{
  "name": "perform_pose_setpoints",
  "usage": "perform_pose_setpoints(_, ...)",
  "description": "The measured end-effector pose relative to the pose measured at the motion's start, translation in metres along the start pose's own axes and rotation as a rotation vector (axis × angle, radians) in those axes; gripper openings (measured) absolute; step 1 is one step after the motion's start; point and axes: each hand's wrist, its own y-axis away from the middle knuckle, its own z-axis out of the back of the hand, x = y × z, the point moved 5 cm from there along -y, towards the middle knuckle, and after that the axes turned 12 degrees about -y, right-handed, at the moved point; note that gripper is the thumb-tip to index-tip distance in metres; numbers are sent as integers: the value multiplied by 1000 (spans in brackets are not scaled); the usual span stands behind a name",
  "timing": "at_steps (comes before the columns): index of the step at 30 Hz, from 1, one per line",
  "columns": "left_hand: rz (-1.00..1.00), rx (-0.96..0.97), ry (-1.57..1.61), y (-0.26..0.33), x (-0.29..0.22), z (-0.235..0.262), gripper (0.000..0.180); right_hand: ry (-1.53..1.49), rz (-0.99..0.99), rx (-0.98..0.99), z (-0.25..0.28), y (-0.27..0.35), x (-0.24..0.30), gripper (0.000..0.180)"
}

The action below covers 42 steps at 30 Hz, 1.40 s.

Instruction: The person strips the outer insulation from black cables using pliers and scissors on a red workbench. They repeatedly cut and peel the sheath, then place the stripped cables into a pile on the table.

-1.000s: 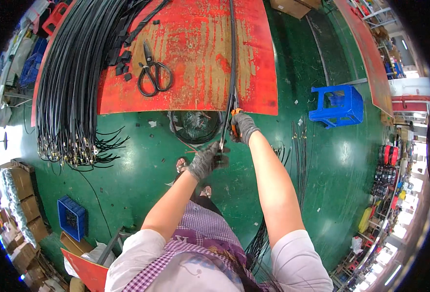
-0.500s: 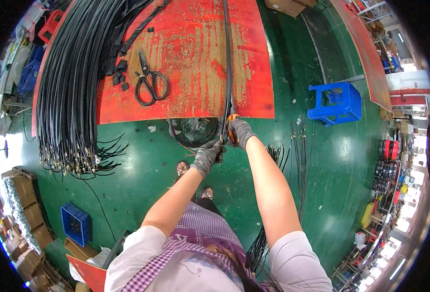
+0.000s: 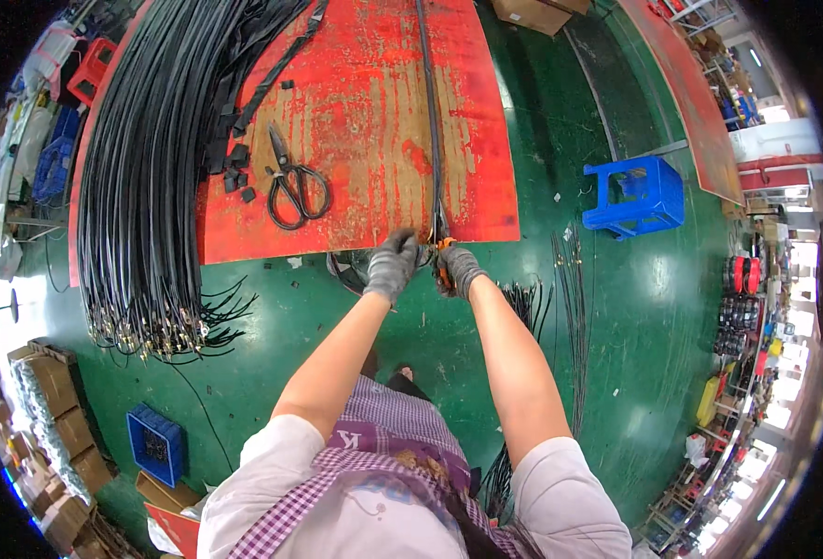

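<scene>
A long black cable [image 3: 432, 112], apparently in a dark sleeve, runs down the red worn tabletop [image 3: 356, 121] to its near edge, between my gloved hands. My right hand [image 3: 460, 268] is closed around an orange-handled hand tool [image 3: 445, 244] beside the cable's near end; the tool's jaws are hard to make out. To the left of the cable, my left hand [image 3: 392, 267] has its fingers curled at the table edge, close to the cable. What its fingertips hold is too small to see. Black-handled scissors [image 3: 286, 169] lie on the tabletop to the left, untouched.
A thick bundle of black cables [image 3: 141, 158] with metal ends hangs over the table's left side. Small black pieces [image 3: 236, 156] lie beside it. A blue stool [image 3: 649, 197] stands at the right, a blue crate [image 3: 155, 438] at the lower left. More thin cables [image 3: 575, 326] hang right of me.
My left hand has moved up and slightly left, from below the cable's end to the table edge. My right hand keeps the tool and sits slightly lower. The view has shifted a little.
</scene>
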Motion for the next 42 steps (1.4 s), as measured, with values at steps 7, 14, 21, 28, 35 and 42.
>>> perform_pose_setpoints(7,5,97,-277,-39,-33,-3,26,-25,-36,-24,-11,34,33,8)
perform_pose_setpoints(14,73,338,252,-80,-23,-31,29,3,102,60,-23,13,100,24)
perform_pose_setpoints(21,53,89,253,-118,-81,-13,52,-166,75,477,-39,-19,134,24)
perform_pose_setpoints(28,242,64,-191,-152,-91,-19,45,-135,-280,365,-34,-57,140,17)
perform_pose_setpoints(35,-529,153,-1271,-196,-57,-65,27,-194,-221,413,-17,-50,168,21)
perform_pose_setpoints(42,529,739,912,-185,-52,-58,43,-271,-399,449,-17,-23,173,10)
